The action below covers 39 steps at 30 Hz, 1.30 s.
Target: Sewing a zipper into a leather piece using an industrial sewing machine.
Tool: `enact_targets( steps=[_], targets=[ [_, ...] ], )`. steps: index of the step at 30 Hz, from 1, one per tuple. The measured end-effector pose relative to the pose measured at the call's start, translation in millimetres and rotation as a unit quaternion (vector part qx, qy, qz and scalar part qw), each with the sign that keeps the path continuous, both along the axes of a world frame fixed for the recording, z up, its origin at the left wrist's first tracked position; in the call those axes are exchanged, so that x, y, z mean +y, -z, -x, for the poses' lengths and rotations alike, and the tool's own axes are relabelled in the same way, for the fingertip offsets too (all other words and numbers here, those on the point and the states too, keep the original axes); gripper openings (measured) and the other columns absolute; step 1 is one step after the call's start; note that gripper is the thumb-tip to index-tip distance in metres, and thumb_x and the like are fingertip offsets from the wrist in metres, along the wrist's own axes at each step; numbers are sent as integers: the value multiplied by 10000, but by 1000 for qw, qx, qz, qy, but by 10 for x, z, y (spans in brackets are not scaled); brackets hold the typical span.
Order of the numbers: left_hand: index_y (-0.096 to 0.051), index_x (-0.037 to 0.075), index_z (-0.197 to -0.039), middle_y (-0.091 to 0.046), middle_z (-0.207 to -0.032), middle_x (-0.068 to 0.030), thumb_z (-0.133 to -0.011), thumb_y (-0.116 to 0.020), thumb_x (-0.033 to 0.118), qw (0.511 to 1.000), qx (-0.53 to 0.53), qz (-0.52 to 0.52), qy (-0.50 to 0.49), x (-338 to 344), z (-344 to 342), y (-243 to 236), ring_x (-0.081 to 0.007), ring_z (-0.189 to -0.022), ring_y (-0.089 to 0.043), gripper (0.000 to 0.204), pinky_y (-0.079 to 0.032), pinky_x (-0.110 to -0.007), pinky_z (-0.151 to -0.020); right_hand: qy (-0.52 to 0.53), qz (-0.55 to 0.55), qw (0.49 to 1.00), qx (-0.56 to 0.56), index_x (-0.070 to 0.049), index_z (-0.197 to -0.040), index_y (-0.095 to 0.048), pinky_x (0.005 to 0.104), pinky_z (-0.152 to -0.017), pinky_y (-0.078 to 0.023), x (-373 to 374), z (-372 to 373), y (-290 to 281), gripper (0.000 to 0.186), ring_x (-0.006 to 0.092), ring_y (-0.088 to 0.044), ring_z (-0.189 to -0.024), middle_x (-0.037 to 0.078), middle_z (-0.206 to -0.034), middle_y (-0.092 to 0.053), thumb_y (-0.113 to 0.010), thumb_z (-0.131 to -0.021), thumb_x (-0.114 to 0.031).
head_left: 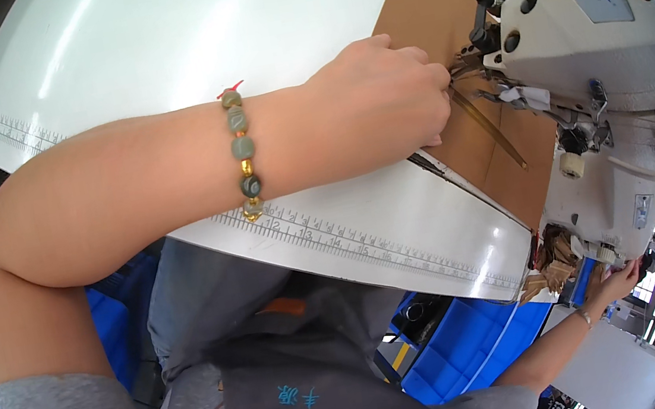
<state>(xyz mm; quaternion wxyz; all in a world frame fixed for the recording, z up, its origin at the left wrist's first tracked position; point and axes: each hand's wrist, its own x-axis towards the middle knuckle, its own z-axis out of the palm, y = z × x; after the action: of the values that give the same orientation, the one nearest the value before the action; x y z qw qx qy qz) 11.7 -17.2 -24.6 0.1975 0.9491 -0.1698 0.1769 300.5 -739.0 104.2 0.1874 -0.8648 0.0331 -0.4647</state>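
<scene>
My left hand [384,102] reaches across the white table [142,44], fingers pinched together on a brown flat piece [435,19] right at the needle area of a white sewing machine [588,44]. A bead bracelet [242,154] circles that wrist. A thin brown strip [489,128] runs from my fingertips down over the brown piece. My right hand [617,283] is far at the lower right, fingers touching the machine's lower end next to its handwheel; whether it grips anything there is unclear.
A printed ruler scale [369,241] runs along the table's near edge. Blue bins [466,346] stand below the table. Brown scraps [552,261] hang under the machine. My dark apron and grey clothes fill the bottom centre.
</scene>
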Motion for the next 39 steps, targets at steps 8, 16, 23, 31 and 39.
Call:
enact_targets(
  steps=[8, 16, 23, 31, 39],
  targets=[
    [-758, 43, -1131, -712, -1123, -39, -931, -735, 327, 1000, -14, -6, -9, -10, 5, -1, -203, -1149, -653, 348, -524, -352, -976, -32, -50, 997, 52, -26, -1247, -724, 277, -575, -441, 485, 83, -370, 519, 121, -570, -685, 51, -965, -715, -569, -1058, -483],
    [-772, 60, -1053, -691, -994, -9, -914, -738, 334, 999, 15, -40, -20, -56, -24, -14, -172, -1064, -658, 310, -518, -318, -912, 4, -107, 988, 107, 29, -1196, -738, 306, -645, -523, 542, 40, -274, 518, 186, -702, -853, 100, -1069, -742, -552, -1071, -438],
    [-778, 67, -1021, -691, -958, -10, -909, -737, 339, 999, 11, -41, -20, -32, -14, -26, -177, -1050, -665, 296, -524, -332, -908, -78, -192, 973, 101, -5, -1353, -668, 381, -751, -619, 637, 165, -91, 579, 279, -732, -953, 165, -1242, -704, -539, -1057, -487],
    [-765, 62, -1059, -697, -1022, -19, -925, -731, 341, 999, 18, -24, -14, -31, -15, -27, -186, -1091, -661, 311, -521, -336, -943, -93, -137, 986, 15, 89, -1326, -631, 447, -928, -582, 587, 83, 326, 488, 312, -678, -1105, 190, -1305, -671, -562, -1049, -307],
    [-739, 53, -1178, -700, -1225, -62, -929, -740, 343, 998, 1, -50, -34, -61, 10, -39, -229, -1248, -629, 383, -514, -359, -1034, -93, -194, 977, 0, 116, -1279, -640, 401, -902, -573, 507, 159, 458, 477, 271, -653, -1065, 192, -1277, -667, -515, -1056, -286]
  ],
)
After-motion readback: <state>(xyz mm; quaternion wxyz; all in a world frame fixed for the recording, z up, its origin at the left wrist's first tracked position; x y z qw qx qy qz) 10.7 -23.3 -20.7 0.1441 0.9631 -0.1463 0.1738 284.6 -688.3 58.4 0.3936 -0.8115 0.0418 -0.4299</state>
